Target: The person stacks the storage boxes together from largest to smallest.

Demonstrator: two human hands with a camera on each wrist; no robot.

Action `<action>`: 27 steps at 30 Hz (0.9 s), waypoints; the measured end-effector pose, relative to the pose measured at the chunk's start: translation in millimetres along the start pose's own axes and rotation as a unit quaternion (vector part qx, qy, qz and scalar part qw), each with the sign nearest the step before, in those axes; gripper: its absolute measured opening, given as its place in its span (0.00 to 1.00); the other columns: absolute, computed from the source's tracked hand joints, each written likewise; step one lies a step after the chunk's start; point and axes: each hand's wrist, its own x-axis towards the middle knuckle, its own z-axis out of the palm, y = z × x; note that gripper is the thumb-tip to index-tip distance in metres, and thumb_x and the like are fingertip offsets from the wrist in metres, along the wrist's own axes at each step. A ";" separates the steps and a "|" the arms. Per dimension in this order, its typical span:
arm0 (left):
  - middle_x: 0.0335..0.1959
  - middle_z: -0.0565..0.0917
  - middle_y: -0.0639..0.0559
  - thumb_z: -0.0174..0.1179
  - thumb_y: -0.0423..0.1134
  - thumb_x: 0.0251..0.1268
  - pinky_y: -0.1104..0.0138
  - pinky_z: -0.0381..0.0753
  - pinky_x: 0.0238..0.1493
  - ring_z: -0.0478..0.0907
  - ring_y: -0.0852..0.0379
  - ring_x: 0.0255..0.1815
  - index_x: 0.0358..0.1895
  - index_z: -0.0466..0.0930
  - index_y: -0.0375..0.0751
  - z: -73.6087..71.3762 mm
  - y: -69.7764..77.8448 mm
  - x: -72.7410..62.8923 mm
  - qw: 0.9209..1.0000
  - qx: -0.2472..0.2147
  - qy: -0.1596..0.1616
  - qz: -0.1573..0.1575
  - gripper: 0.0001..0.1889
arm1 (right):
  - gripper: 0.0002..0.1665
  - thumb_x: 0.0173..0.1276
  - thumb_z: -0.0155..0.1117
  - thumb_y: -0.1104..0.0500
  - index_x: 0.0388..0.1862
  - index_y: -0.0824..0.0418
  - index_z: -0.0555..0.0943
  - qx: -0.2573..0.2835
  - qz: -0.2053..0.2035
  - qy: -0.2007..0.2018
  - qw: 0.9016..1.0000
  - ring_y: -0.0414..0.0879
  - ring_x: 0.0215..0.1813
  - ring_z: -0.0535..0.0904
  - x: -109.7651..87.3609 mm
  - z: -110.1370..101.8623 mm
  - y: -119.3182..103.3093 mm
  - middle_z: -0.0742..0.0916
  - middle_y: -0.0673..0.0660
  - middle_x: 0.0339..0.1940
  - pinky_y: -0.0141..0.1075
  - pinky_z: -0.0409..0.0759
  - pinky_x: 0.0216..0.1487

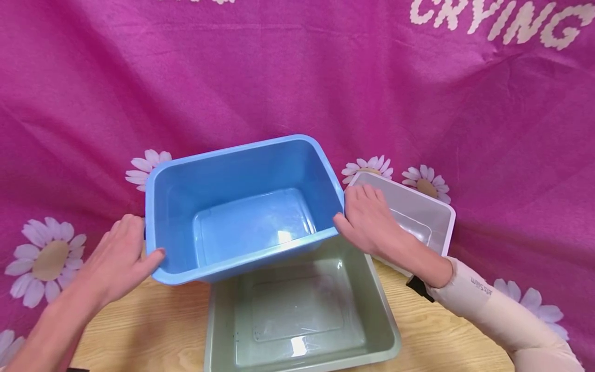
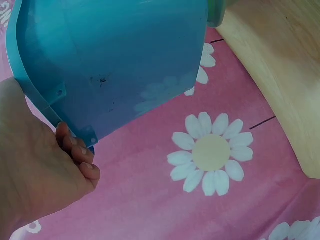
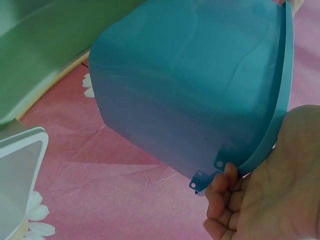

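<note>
Both hands hold a blue plastic bin [image 1: 251,222], tilted so its hollow inside faces the head camera. My left hand [image 1: 116,253] grips the rim at its left end, thumb over the edge; in the left wrist view the fingers [image 2: 80,155] curl under the rim. At the other end my right hand [image 1: 372,217] grips the rim, and its fingers [image 3: 222,195] curl beneath it in the right wrist view. Below and nearer stands a green bin [image 1: 297,310], partly overlapped by the blue one. Behind my right forearm is a grey bin [image 1: 418,206].
A light wooden table [image 1: 153,320] lies under the bins. Pink cloth [image 1: 209,77] with white daisies and lettering hangs behind and at both sides. The grey bin stands close to the green bin's right side.
</note>
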 end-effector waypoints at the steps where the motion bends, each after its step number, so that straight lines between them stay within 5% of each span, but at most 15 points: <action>1: 0.37 0.72 0.42 0.65 0.40 0.52 0.55 0.68 0.32 0.68 0.47 0.37 0.51 0.69 0.26 0.2 1.2 0.2 1.000 0.002 -0.001 0.002 0.27 | 0.11 0.63 0.45 0.54 0.31 0.62 0.63 0.000 0.002 -0.001 1.000 0.54 0.37 0.63 -2.3 -0.7 0.6 0.68 0.58 0.30 0.47 0.61 0.48; 18: 0.39 0.74 0.42 0.71 0.40 0.47 0.52 0.75 0.33 0.71 0.47 0.37 0.55 0.68 0.26 0.6 17.0 -1.4 1.000 -0.009 -0.013 0.014 0.34 | 0.11 0.62 0.46 0.54 0.29 0.62 0.64 -0.015 0.009 0.016 1.000 0.54 0.34 0.64 -29.3 -5.6 5.5 0.68 0.57 0.26 0.47 0.62 0.44; 27: 0.35 0.72 0.46 0.68 0.41 0.47 0.52 0.72 0.34 0.69 0.50 0.37 0.48 0.70 0.31 3.5 26.7 -8.2 1.000 0.003 0.001 0.026 0.26 | 0.10 0.62 0.48 0.56 0.29 0.62 0.64 -0.015 0.012 0.016 1.000 0.53 0.34 0.64 -47.3 -6.8 5.7 0.68 0.56 0.27 0.47 0.63 0.43</action>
